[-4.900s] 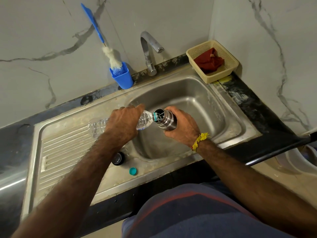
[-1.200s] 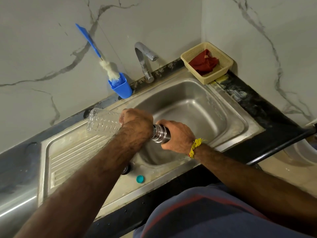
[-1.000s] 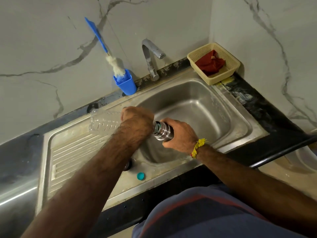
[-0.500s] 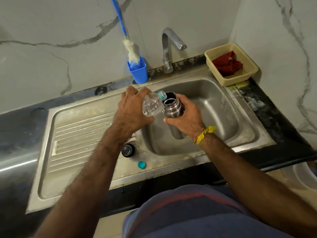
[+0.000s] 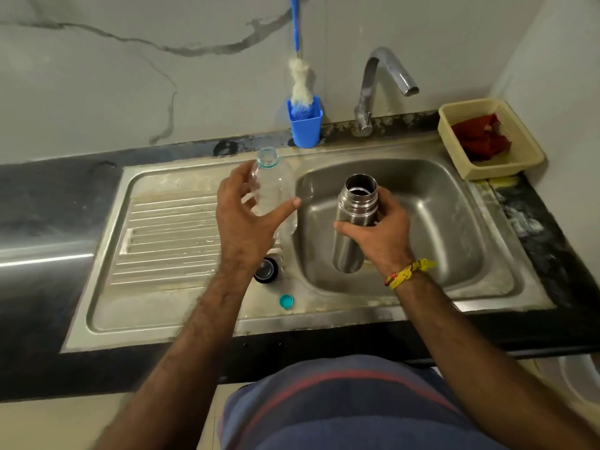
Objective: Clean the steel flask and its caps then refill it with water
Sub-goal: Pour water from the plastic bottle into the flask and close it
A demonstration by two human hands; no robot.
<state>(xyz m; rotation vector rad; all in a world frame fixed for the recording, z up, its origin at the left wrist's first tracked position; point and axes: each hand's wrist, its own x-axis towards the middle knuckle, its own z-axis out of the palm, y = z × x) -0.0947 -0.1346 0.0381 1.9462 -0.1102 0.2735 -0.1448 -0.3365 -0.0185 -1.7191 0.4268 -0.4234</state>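
I see a steel sink [image 5: 487,287] from above, with both bare hands over it. Half a second ago the plastic bottle [image 5: 274,190] was tipped with its mouth at the flask's mouth; now it stands upright at the inner edge of the draining board, just left of the basin, and looks empty. The left hand [image 5: 246,222] has opened: its fingers are spread loosely around the bottle, and I cannot tell whether they touch it. It looks like a release.

The right hand [image 5: 383,235] is wrapped firmly around the middle of the steel flask [image 5: 355,222], holding it upright and uncapped above the basin. Dark liquid shows inside the neck; how full it is I cannot tell.

I judge the pouring is over, so the refill is done or nearly so. What remains is closing up: the flask's dark cap [image 5: 266,270] lies on the sink rim beside the left wrist, and the bottle's small teal cap [image 5: 286,301] sits nearer the front edge.
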